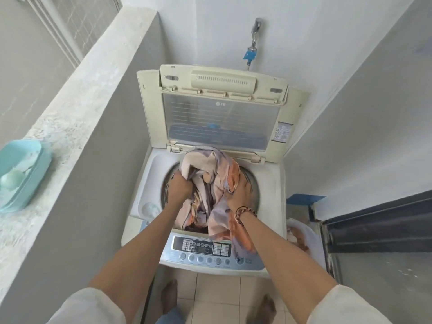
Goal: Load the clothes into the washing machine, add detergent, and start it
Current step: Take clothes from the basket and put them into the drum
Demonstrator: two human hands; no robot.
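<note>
Both hands sink into a bundle of soft, crumpled cloth (210, 183) at the mouth of a top-loading washing machine (278, 183). The left hand (178, 187) is curled into the fabric, fingers buried out of sight; the right hand (240, 190), a braided cord bracelet (244, 212) at its wrist, lies flat with fingers spread, pressing on the peach, lilac and cream folds. One corner of the cloth drapes over the silvery control panel (201, 250), hiding its right-hand buttons. The round steel drum is mostly covered — only curved slivers show. The yellowed plastic lid (222, 108) stands open against the white wall, below a metal tap (254, 36). A pale turquoise tub (37, 164) rests on the rough concrete ledge (77, 97) at left, cut off by the frame. At right a white basin (304, 232) is partly hidden by the forearm — its contents are hard to make out.
</note>
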